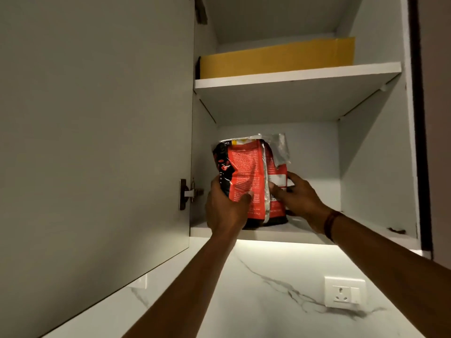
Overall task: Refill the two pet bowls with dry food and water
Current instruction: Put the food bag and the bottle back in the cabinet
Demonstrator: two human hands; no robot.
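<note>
A red and black bag of dry food [246,172] with a crumpled silver top stands upright on the bottom shelf [300,234] of an open wall cabinet. My left hand [225,206] grips the bag's left side, thumb across its front. My right hand [299,196] holds the right side, fingers against the white label. Both arms reach up from below. The bag's base touches the shelf. No pet bowls are in view.
The cabinet door [97,130] stands open at the left, its hinge [186,193] beside my left hand. A yellow flat box [278,58] lies on the upper shelf. Below are a lit marble backsplash [256,289] and a white wall socket [344,292].
</note>
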